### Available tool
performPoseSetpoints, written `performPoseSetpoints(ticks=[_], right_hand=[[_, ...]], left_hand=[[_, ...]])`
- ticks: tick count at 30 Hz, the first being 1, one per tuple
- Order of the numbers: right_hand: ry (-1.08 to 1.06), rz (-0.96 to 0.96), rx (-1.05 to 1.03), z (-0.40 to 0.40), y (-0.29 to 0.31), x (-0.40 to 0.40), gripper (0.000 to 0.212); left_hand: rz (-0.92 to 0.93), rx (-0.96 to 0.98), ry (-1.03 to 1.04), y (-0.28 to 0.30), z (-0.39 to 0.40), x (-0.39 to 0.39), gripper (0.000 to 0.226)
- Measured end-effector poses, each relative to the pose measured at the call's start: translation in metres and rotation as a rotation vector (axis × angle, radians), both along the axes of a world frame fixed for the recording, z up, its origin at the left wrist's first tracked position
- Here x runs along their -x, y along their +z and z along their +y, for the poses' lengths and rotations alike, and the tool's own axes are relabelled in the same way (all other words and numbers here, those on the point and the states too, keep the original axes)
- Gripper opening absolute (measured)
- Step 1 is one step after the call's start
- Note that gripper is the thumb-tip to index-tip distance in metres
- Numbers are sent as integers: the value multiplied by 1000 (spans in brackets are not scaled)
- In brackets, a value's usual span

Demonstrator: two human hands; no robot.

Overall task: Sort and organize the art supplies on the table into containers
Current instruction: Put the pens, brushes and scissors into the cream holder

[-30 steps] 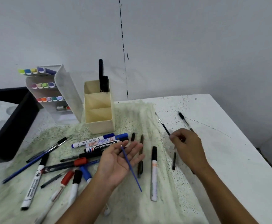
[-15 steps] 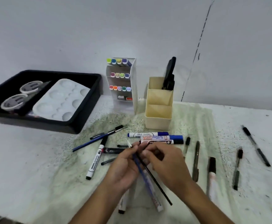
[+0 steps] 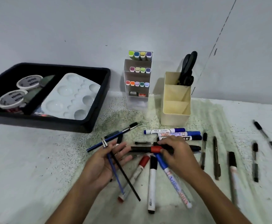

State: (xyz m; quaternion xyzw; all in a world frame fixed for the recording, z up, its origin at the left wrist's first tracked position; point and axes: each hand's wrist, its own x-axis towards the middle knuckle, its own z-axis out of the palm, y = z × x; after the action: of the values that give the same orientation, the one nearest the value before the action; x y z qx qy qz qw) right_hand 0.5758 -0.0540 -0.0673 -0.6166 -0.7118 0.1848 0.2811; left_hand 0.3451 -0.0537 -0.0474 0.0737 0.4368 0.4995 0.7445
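Observation:
My left hand (image 3: 103, 164) lies palm up over the table, its thumb pinning two thin paintbrushes across the palm: a blue-handled one (image 3: 115, 173) and a black-handled one (image 3: 125, 176). To its right, my right hand (image 3: 177, 157) curls down over the pile of markers, and its fingertips and thumb pinch a black marker with a red cap (image 3: 155, 149). Red-, black- and blue-capped markers (image 3: 152, 178) lie fanned out beneath both hands. A cream three-section holder (image 3: 175, 117) stands behind the pile with black scissors (image 3: 187, 70) in its rear section.
A black tray (image 3: 98, 110) at the back left holds a white palette (image 3: 70, 97) and two paint tubs (image 3: 29, 82). A clear rack of coloured markers (image 3: 138, 81) stands by the wall. Three blue markers (image 3: 164, 131), a long blue brush (image 3: 112, 138) and several pens (image 3: 268, 139) lie loose.
The view has swung left, bringing the tray into sight. My right hand brought a black brush to the left hand, let go of it and reached to the red-capped marker.

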Motion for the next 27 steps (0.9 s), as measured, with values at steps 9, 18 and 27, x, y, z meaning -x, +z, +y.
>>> performPoseSetpoints(ticks=[9, 18, 27], right_hand=[[47, 44, 80, -11, -4, 15, 28], [-203, 27, -62, -20, -3, 27, 19], [-14, -84, -39, 52, 14, 71, 20]], left_hand=[[12, 17, -66, -6, 4, 29, 22], [16, -26, -94, -10, 2, 49, 23], [48, -21, -78, -13, -10, 74, 27]])
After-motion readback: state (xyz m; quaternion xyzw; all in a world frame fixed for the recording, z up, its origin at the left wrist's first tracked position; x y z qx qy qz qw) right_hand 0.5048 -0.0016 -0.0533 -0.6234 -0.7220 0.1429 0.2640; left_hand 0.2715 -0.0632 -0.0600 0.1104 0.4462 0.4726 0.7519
